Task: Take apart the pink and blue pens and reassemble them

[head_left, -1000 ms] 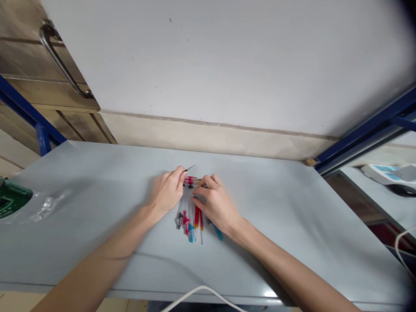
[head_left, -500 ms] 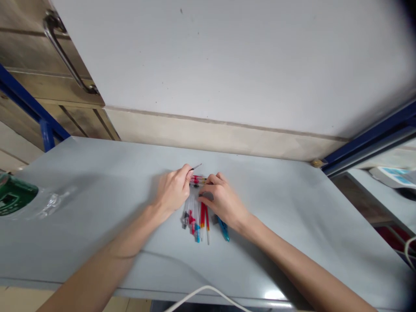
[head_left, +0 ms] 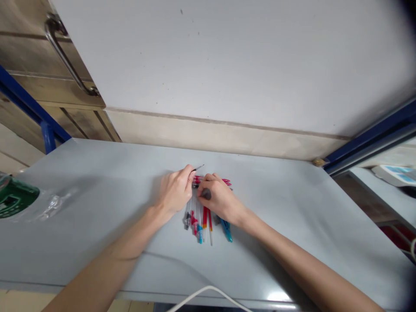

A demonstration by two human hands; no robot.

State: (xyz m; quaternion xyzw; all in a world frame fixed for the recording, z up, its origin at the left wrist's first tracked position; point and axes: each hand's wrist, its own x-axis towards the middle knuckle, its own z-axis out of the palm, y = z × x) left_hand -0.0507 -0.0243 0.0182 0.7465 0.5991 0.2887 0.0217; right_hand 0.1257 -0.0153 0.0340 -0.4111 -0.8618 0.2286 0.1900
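Observation:
Pinched in my left hand [head_left: 177,189] is a thin dark pen tip piece [head_left: 199,167] pointing up and right. My right hand [head_left: 221,197] is closed just right of it, with a small dark grey piece [head_left: 206,193] at its fingertips. Behind and under the right fingers lie pink-red pens [head_left: 225,181]. Clear pen barrels with black [head_left: 187,220], red [head_left: 194,225] and blue [head_left: 199,234] ends lie below the hands, beside red refills [head_left: 205,219]. A blue pen part [head_left: 226,229] rests under my right wrist.
A green-labelled clear container [head_left: 19,197] and crumpled clear plastic [head_left: 53,206] are at the left of the grey table [head_left: 113,173]. A white cable [head_left: 208,288] crosses the front edge. Blue frame bars [head_left: 373,134] stand at the sides.
My right hand has shifted slightly, with its fingers drawn closer together, and more of the pink-red pens shows behind it. My left hand keeps its hold on the thin piece.

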